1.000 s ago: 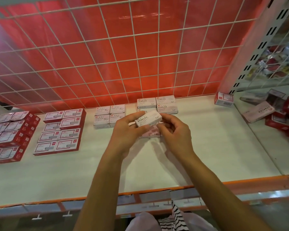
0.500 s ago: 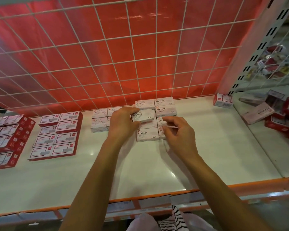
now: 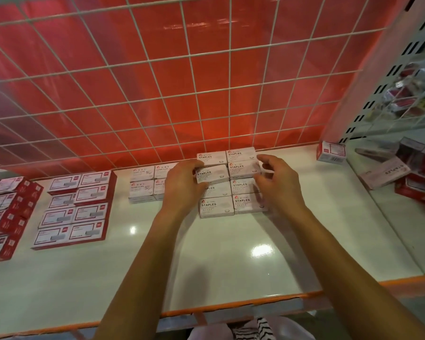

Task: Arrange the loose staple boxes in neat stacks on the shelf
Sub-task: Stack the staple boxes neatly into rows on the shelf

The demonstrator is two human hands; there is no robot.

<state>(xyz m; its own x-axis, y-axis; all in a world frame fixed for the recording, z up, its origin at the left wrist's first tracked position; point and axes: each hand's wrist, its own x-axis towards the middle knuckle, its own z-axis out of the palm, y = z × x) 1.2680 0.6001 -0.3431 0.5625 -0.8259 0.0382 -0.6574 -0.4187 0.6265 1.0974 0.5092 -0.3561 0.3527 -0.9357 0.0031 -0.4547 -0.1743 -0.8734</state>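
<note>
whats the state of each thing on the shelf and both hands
left hand, grips a staple box by its left end
staple box, held slightly askew over the stack's left column
right hand, loosely curled beside the stack, holding nothing
stack, two neat columns
paper clip boxes, flat, neatly grouped
red boxes, neat rows
lone box, apart at back right

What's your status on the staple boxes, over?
Left hand grips staples box over stack. Right hand open beside it. Path clear; loose box at right post.

Bare forearms (image 3: pixel 142 253), striped black-and-white garment (image 3: pixel 264 328)
</note>
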